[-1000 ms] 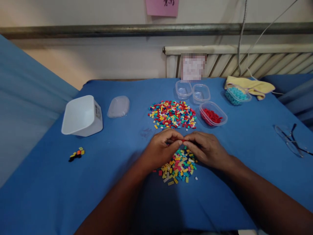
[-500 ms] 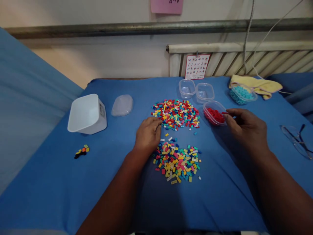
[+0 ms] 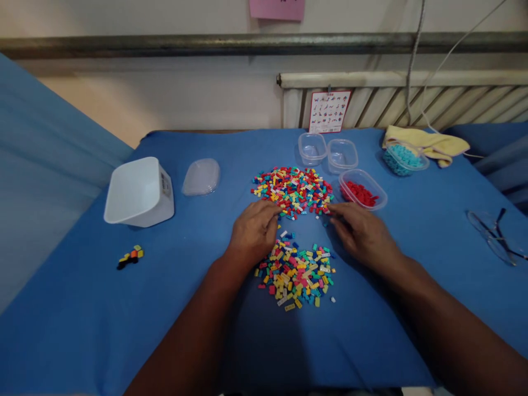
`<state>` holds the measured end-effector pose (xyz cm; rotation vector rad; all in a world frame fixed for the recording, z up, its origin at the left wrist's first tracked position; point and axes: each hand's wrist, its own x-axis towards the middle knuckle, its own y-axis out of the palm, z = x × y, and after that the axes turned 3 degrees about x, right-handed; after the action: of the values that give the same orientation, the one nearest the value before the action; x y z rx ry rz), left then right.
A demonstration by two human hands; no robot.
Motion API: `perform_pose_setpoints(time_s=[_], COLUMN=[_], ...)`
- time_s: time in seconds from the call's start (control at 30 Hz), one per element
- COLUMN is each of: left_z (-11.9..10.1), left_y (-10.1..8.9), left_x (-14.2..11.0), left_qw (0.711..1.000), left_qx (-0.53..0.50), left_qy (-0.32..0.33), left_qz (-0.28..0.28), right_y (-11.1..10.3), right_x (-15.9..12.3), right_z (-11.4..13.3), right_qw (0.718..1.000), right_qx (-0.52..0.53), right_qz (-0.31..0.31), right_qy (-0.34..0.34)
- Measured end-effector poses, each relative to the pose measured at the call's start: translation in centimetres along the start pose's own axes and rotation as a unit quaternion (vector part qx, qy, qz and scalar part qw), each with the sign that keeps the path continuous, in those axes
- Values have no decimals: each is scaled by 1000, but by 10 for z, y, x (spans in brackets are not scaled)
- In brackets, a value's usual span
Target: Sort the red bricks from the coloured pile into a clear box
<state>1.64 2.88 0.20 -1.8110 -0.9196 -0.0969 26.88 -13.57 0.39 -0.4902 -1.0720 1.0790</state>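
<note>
A mixed pile of small toy building bricks (image 3: pixel 292 184) lies at mid-table, with a second brick pile (image 3: pixel 297 275) nearer to me. My left hand (image 3: pixel 256 228) rests at the front left edge of the far pile. Its fingers are curled together, and their tips are partly hidden, so I cannot make out what they hold. My right hand (image 3: pixel 363 234) reaches to the right edge of that pile, thumb and forefinger slightly apart beside red bricks. Just behind it stands a clear tub (image 3: pixel 381 201) containing red bricks (image 3: pixel 358 193).
Two clear tubs (image 3: pixel 312 159) stand behind the pile. Turquoise bricks (image 3: pixel 404 158) fill another tub beside a yellow cloth (image 3: pixel 429 144). Eyeglasses (image 3: pixel 495 236) lie at right. On the left are a white bin (image 3: pixel 159 212), a clear lid (image 3: pixel 201 177) and a few joined bricks (image 3: pixel 131 256).
My right hand has moved left from the red-brick tub to the far pile's edge; the red brick it held at the tub no longer shows in its fingers. My left hand stays at the pile.
</note>
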Motion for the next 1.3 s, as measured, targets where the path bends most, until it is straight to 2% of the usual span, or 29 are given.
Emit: perform_pose_setpoints(time_s=[0.17,0.27,0.33,0.47,0.63,0.73,0.83,0.97,1.17,1.3], left_z=[-5,-4,-3,-3,-5,-7,-8,-6,1,2], left_y=[-2,0,1,2,1,1,-1,-6,-7,-4], left_x=[1,1,1,-1,-1,-1,0,3,4,4], left_qw=[999,1000,1000,998,998,998,996,993,986,981], left_qx=[16,9,15,35,27,17,3,-26,-54,-75], left_qy=[-30,-12,-6,-34,-59,-60,-82,-114,-159,-177], left_qz=[3,-17,-8,31,23,28,31,12,-20,-25], right_y=[15,14,14,13,13,13,11,6,3,0], right_x=[2,3,2,3,3,1,0,-1,-2,-1], right_z=[-8,-9,-10,-10,-11,-14,-13,-11,-6,-4], right_qw=[1000,999,1000,1000,1000,1000,1000,1000,999,999], right_qx=[25,44,19,3,12,7,7,10,-27,-26], right_qz=[7,4,-9,-9,-22,1,12,-8,18,-7], right_qy=[11,8,13,3,3,-13,12,23,26,36])
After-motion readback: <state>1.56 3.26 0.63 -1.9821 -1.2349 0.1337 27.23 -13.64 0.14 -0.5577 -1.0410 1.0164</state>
